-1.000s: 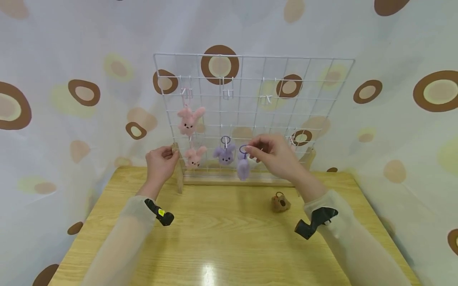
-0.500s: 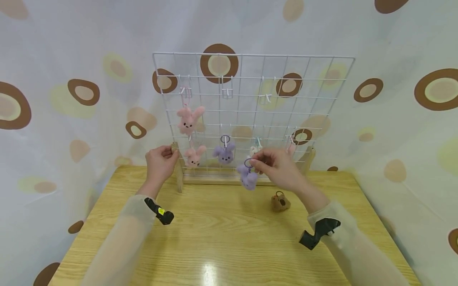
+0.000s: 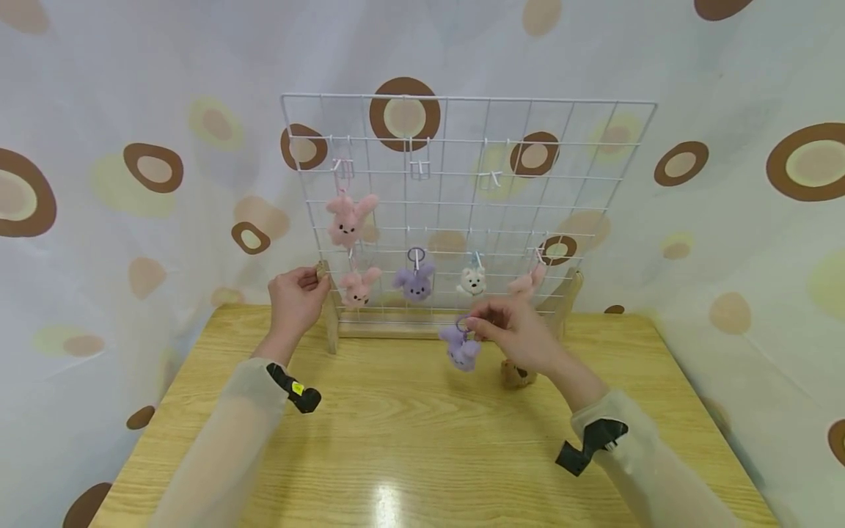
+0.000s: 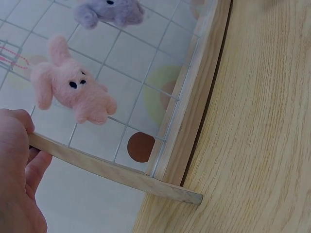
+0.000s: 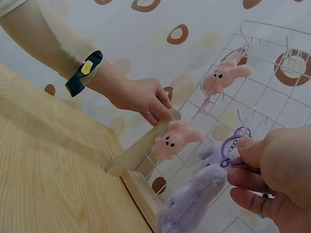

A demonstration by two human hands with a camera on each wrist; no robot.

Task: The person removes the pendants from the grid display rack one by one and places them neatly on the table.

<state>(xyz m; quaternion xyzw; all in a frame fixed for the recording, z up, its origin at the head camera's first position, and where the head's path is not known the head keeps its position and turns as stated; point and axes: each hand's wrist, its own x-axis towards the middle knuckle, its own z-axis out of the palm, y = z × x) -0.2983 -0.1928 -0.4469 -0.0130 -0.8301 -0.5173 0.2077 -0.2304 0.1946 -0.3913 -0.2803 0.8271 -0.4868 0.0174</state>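
My right hand (image 3: 515, 330) pinches the purple ring of a plush bunny keychain (image 3: 461, 350), which dangles in front of the rack's lower bar. In the right wrist view that ring (image 5: 226, 150) sits between thumb and fingers. My left hand (image 3: 297, 304) grips the upper end of the left wooden stand (image 4: 97, 162) of the white wire grid rack (image 3: 449, 176). On the grid hang two pink bunny keychains at the left, the upper one (image 3: 348, 220) and the lower one (image 3: 359, 288), a purple bunny (image 3: 416, 282), a white plush animal (image 3: 472, 281) and a pink plush (image 3: 527, 282) at the right.
A brown plush keychain (image 3: 515, 374) lies on the wooden table (image 3: 396, 440), partly behind my right hand. White hooks (image 3: 419, 169) without keychains sit on the upper grid. A patterned curtain (image 3: 165, 88) hangs behind the rack.
My right hand has drawn the purple bunny keychain down and slightly right, away from the grid, uncovering the white plush. My left hand stays on the stand.
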